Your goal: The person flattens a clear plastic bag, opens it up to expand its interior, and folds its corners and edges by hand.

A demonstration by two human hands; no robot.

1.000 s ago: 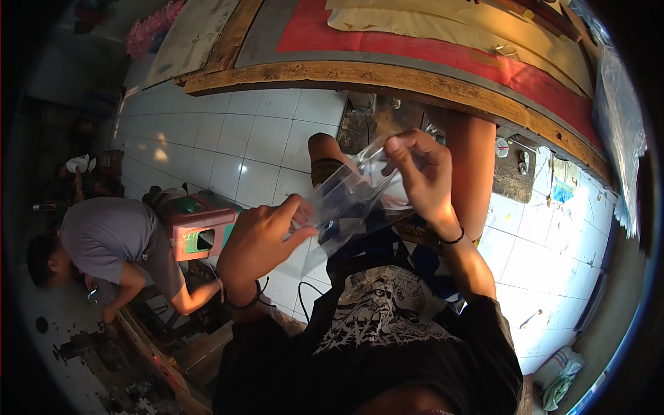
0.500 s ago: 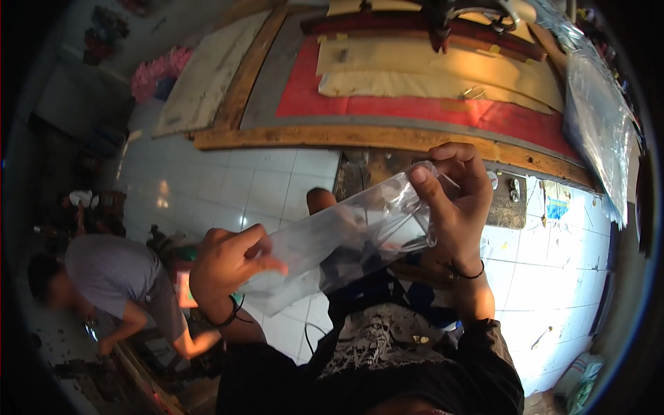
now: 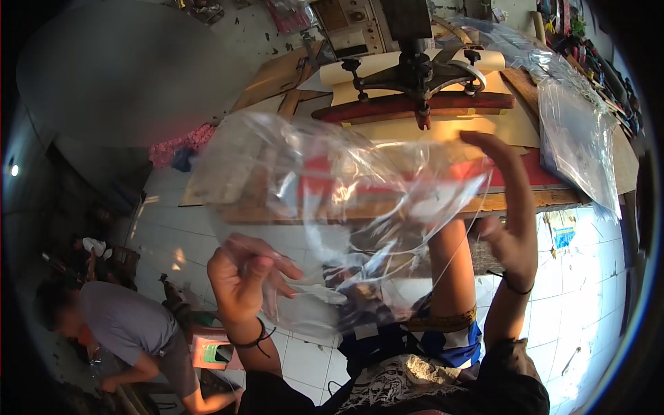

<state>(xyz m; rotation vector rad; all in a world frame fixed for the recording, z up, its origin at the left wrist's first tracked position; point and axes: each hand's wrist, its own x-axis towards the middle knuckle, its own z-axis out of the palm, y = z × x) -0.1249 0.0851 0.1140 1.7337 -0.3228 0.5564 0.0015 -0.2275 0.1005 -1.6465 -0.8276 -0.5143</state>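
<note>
A clear plastic bag (image 3: 360, 200) is spread out and crumpled in front of me, blurred by motion and bright with reflections. My left hand (image 3: 252, 277) is closed at its lower left part, with thumb and fingers curled on the film. On the other side, my right hand (image 3: 515, 214) has its thumb and fingers wide apart. The bag's right corner reaches into the gap between them; whether the fingertips touch it I cannot tell. Through the film I see my legs and the bench edge.
Ahead stands a press machine (image 3: 418, 76) with a curved dark red bar (image 3: 415, 104) over yellow sheets and a red mat. Stacked clear plastic sheets (image 3: 577, 138) hang at the bench's right. A person in grey (image 3: 128, 321) bends at the left near a pink stool (image 3: 211, 349).
The plastic went from a narrow folded strip to a wide, billowing shape reaching up and left. My right hand moved right and its fingers spread. The view tilted up, showing more of the machine.
</note>
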